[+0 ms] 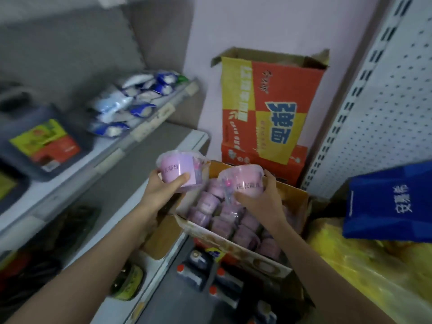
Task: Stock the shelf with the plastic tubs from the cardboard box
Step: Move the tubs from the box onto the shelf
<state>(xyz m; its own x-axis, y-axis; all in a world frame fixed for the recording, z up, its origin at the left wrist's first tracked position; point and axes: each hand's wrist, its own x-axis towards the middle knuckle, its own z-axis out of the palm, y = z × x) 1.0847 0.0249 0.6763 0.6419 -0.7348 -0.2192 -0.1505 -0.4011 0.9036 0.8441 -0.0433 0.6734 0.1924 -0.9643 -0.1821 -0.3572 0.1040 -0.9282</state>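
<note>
Left hand point(163, 187): fingers wrapped round a pink tub point(177, 170), held above the cardboard box's point(233, 239) left edge.
Right hand point(261, 197): fingers closed round a second tub point(243, 180), over the box's tubs.

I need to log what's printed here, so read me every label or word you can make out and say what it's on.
"洗衣凝珠": tub in right hand, last characters partly blurred.
"凝珠": tub in left hand; its first characters are hidden.
Large blue characters, upside down: orange and yellow carton; not reliably readable.
White characters, turned sideways: blue bag; too blurred.
Shelf price tags and shelf packets: too blurred.
</note>
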